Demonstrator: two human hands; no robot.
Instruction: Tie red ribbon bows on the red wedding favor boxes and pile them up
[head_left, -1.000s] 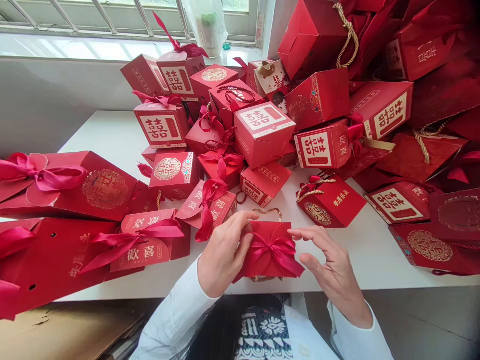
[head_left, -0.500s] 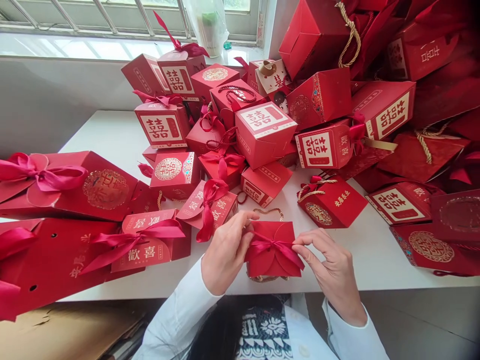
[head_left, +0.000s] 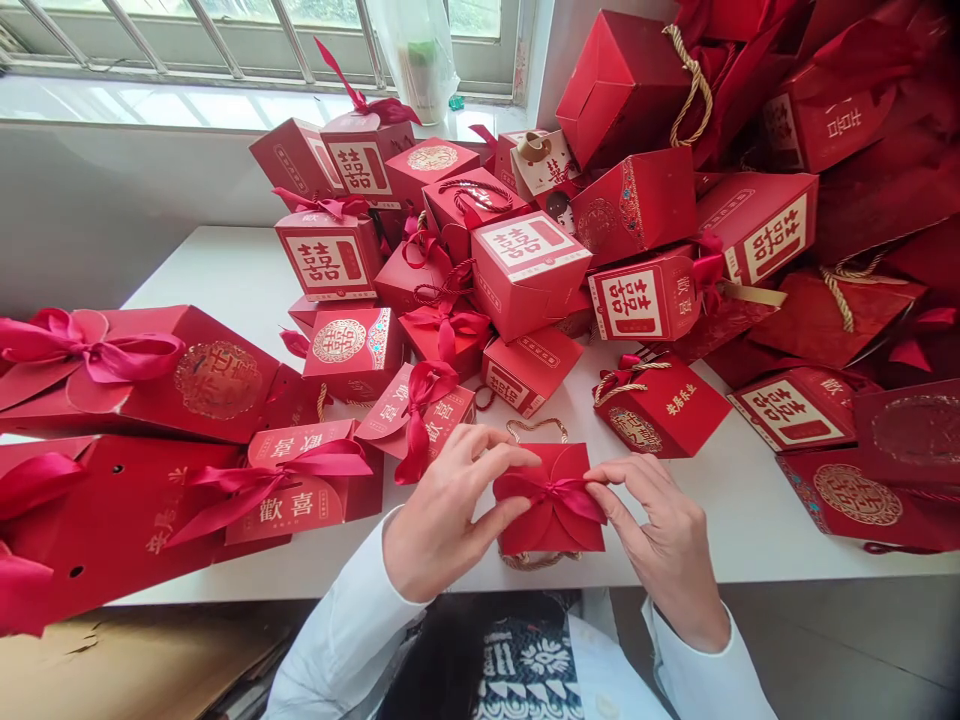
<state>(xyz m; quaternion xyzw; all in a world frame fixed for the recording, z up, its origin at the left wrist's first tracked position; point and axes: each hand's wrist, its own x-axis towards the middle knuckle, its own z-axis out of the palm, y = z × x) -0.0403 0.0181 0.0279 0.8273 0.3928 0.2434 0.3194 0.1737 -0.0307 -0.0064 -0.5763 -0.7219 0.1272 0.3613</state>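
Both forearms enter from below in white sleeves, converging toward the centre. The left hand [head_left: 442,515] lies palm-down, thumb and index finger extended rightward and pinched together at their tips. The right hand [head_left: 664,545] mirrors it, fingers curled, its thumb and index fingertips [head_left: 600,480] pinched, pointing left toward the left fingertips.

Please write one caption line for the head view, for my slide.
Both hands, left hand and right hand, pinch the ribbon on a small red box at the table edge.
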